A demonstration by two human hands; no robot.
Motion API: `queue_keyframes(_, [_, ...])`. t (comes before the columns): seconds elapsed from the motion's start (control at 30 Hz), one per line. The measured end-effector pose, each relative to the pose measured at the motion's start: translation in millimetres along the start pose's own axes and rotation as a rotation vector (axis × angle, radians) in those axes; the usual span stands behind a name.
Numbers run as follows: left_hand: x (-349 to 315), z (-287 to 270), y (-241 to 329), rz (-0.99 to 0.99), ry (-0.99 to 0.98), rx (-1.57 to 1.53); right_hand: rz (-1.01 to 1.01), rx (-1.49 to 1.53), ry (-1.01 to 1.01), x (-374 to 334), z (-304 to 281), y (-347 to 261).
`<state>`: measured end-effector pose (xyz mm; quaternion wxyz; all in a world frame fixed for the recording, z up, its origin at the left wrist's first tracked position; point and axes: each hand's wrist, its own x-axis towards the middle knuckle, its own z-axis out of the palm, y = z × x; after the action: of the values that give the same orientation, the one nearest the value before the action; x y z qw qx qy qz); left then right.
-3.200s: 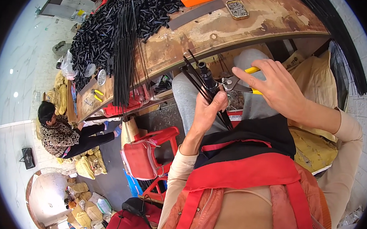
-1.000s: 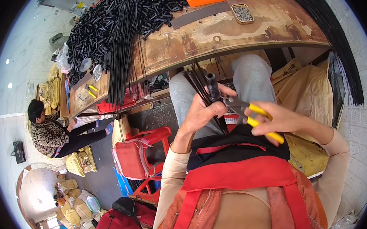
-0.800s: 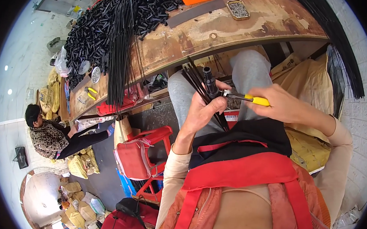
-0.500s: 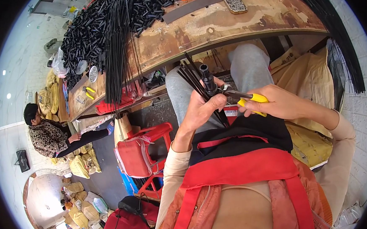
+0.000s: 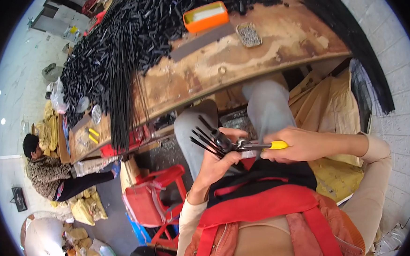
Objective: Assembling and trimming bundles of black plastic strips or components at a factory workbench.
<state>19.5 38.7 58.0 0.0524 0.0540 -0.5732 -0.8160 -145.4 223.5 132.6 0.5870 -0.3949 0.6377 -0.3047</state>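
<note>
apparently two pairs of yellow-handled pliers (image 5: 279, 145), one orange box (image 5: 209, 24)

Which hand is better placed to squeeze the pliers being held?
Probably the right hand: it grips the pliers, while the left hand holds thin black rods and a thicker black tube.
</note>
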Motion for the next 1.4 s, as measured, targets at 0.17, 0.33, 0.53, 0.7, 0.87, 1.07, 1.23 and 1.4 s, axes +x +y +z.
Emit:
queue_keyframes(0.17, [49.0, -14.2, -10.2, 0.088, 0.27, -0.043, -0.585, -0.937, 0.904, 74.4, -112.2, 42.3])
queue_keyframes(0.33, [66.1, -16.9, -16.3, -0.037, 0.173, -0.018, -0.428, -1.29, 1.034, 128.3, -197.7, 58.9])
queue_keyframes(0.53, [66.6, -21.2, -14.3, -0.063, 0.294, -0.03, -0.385, -1.254, 0.987, 142.3, -200.7, 49.0])
queue_keyframes(0.7, [56.9, -10.0, -11.3, -0.032, 0.274, -0.016, -0.268, -1.201, 0.973, 142.5, -208.3, 49.9])
queue_keyframes(0.87, [35.8, 2.1, -7.0, 0.027, 0.281, 0.012, -0.239, -1.306, 0.947, 143.1, -205.9, 41.1])
queue_keyframes(1.07, [10.7, 5.4, -7.4, 0.108, 0.269, -0.018, -0.22, -0.66, 1.048, 136.0, -225.4, 30.1])
queue_keyframes(1.23, [-0.4, 12.0, -6.5, 0.14, 0.262, -0.004, -0.272, 0.065, 0.867, 126.3, -231.1, 30.8])
queue_keyframes(1.4, [-11.7, 0.4, -8.9, 0.137, 0.215, -0.034, -0.5, 0.127, 0.826, 101.7, -136.9, 5.9])
